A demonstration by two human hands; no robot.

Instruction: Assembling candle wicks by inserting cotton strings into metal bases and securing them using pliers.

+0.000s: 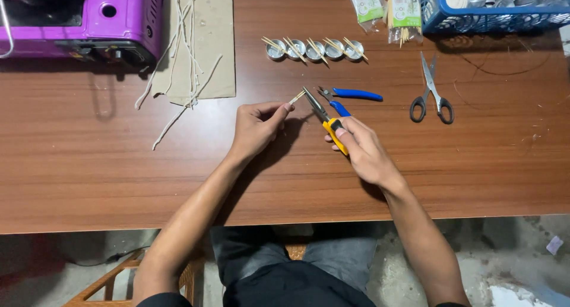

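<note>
Right now both hands meet over the middle of the wooden table (89,164). The left hand (256,127) pinches a short stick (297,97) between thumb and forefinger, its free end pointing up and to the right, so the tip is offered to the tool. The right hand (362,152) has its fingers wrapped around the yellow handle of the pliers (323,114), whose thin jaws reach toward the stick and seem to touch its end; whether they grip it is too small to tell. Just beyond lie blue cutters (353,95), and to the right grey scissors (431,93), both within easy reach. Farther back stands a row of five small metal cups (314,50), each with sticks laid across its rim. Behind them are two packets (386,9) and a blue basket (493,19). At the left, white cords (184,51) lie over cardboard (208,75) beside a purple stove (83,22).
</note>
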